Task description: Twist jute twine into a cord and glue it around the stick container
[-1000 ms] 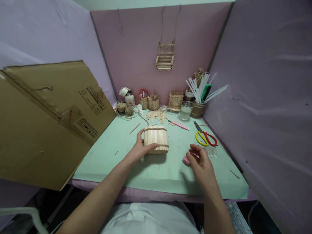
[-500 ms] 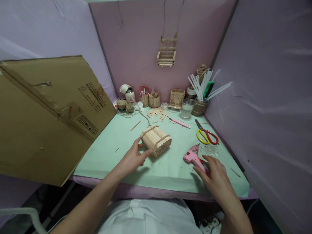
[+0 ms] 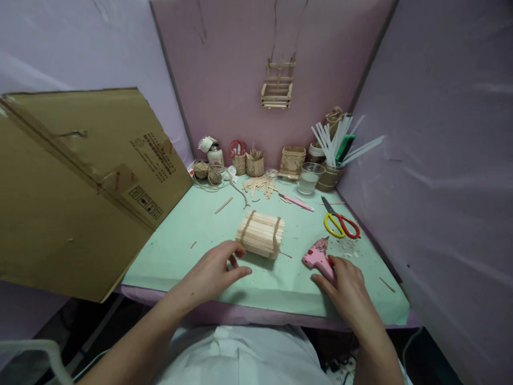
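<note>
A box-like piece of wooden craft sticks (image 3: 259, 235) lies on its side on the table, with a band of twine round each end. Just left of and in front of it is my left hand (image 3: 222, 264), fingers apart and curved, holding nothing. My right hand (image 3: 348, 283) has thumb and fingers on either side of the handle of a pink glue gun (image 3: 318, 259), which rests on the table with its nozzle pointing away. Part of the handle is hidden by the hand.
Scissors (image 3: 340, 222) lie beyond the glue gun, near a pink pen-like tool (image 3: 296, 202) and loose sticks (image 3: 262, 186). A cup of water (image 3: 308, 179), pots and twine balls (image 3: 201, 170) line the back. At left leans a large cardboard sheet (image 3: 88, 198).
The stick piece has turned and settled on the table, away from my left hand, which has let go. My right hand has closed in round the glue gun's handle.
</note>
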`<state>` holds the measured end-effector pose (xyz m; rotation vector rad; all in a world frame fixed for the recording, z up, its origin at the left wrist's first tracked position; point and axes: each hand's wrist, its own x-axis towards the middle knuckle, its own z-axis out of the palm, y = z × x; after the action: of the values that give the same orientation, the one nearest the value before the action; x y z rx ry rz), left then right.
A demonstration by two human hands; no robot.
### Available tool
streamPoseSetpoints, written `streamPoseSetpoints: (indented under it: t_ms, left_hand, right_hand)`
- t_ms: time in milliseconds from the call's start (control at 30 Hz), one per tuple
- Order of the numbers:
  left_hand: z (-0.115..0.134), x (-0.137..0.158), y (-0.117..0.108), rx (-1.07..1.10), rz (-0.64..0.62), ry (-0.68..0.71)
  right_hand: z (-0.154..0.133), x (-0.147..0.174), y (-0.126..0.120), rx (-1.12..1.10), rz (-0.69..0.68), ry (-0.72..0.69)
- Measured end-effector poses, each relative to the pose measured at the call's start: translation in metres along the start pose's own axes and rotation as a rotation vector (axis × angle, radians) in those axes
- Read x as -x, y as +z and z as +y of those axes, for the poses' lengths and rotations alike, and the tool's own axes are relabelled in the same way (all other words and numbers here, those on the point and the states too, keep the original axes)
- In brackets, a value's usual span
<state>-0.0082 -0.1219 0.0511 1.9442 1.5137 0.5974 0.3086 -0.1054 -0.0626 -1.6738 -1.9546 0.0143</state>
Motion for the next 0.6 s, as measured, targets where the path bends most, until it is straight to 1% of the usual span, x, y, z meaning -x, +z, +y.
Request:
streamPoseSetpoints:
  t_ms: [133, 200, 267, 333, 400, 600]
  left_hand:
    - [0.005, -0.024, -0.006, -0.083, 0.100, 0.356]
    - [0.006, -0.039, -0.004, -0.137, 0.091, 0.489]
    - [0.006, -0.053, 0.000, -0.167, 0.036, 0.583]
    - [0.007, -0.064, 0.005, -0.171, -0.026, 0.644]
    - [0.008, -0.072, 0.008, -0.176, -0.061, 0.670]
    - [0.012, -0.083, 0.009, -0.230, -0.082, 0.700]
  right_hand:
    - [-0.004, -0.001, 0.000, -0.007, 0.024, -0.003]
    - [-0.007, -0.002, -0.001, -0.005, 0.023, 0.001]
    - [-0.010, -0.003, -0.002, 0.014, 0.024, 0.021]
    - [-0.012, -0.004, -0.003, 0.040, 0.029, 0.040]
    - [-0.013, -0.006, -0.002, 0.061, 0.037, 0.048]
    - [-0.011, -0.010, 0.000, 0.120, 0.013, 0.103]
